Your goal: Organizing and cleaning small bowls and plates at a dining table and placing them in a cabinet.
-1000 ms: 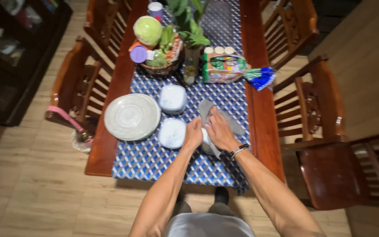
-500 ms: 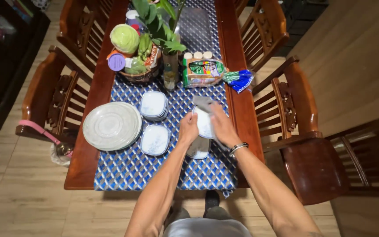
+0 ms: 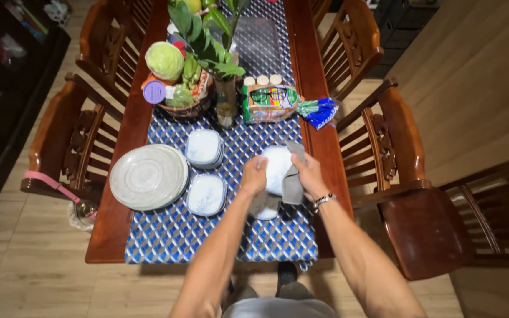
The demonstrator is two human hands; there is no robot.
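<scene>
We hold a small white plate [image 3: 277, 168] between both hands above the blue patterned surface [image 3: 172, 232]: our left hand [image 3: 254, 175] grips its left edge, and our right hand [image 3: 309, 175] presses a grey cloth [image 3: 293, 184] against its right side. Two stacks of square plates [image 3: 205, 171] and round grey plates [image 3: 148, 176] lie just left.

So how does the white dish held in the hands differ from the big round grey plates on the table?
The white dish is raised off the table, gripped by the left hand and the right hand with a grey cloth against it; the round grey plates lie flat in a stack, untouched. The dish is small; the grey plates are much wider. The dish is white, the plates pale grey. Both are empty tableware.
</scene>
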